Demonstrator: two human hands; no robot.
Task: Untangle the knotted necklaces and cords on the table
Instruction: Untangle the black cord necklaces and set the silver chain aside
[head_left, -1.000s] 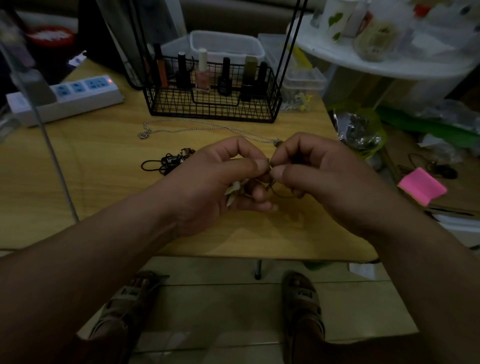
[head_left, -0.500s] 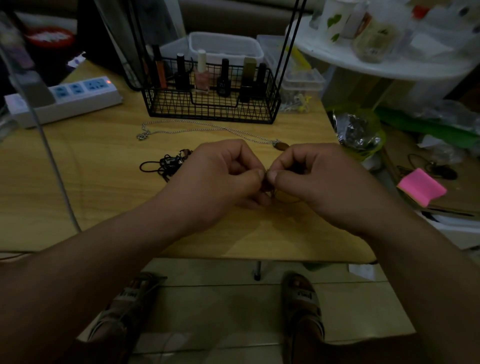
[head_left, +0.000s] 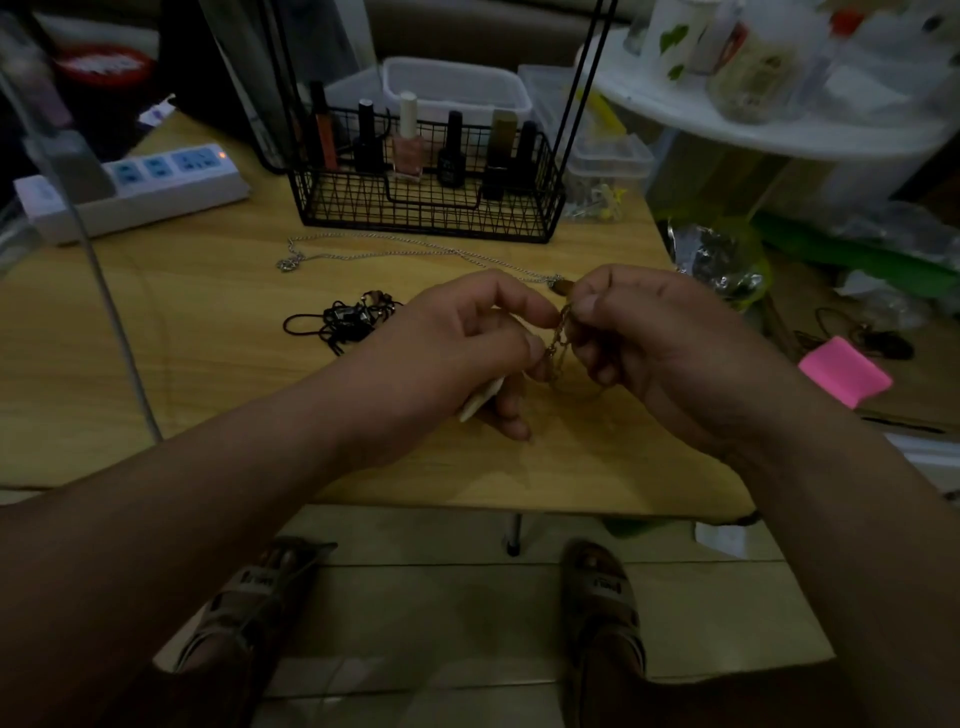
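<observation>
Gold-toned chain (head_left: 557, 343), thin and linked, hangs at frame centre, pinched between left hand (head_left: 457, 353) and right hand (head_left: 660, 338); matte black cord tangle (head_left: 343, 323) lies left on smooth wooden table (head_left: 156, 332); silver chain (head_left: 395, 253) stretches before wire basket (head_left: 426, 208).

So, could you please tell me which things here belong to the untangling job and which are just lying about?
Job:
- gold chain, pinched between left hand and right hand
- black cord tangle
- silver necklace

Lying about:
- wire basket
- power strip
- pink pad
</observation>
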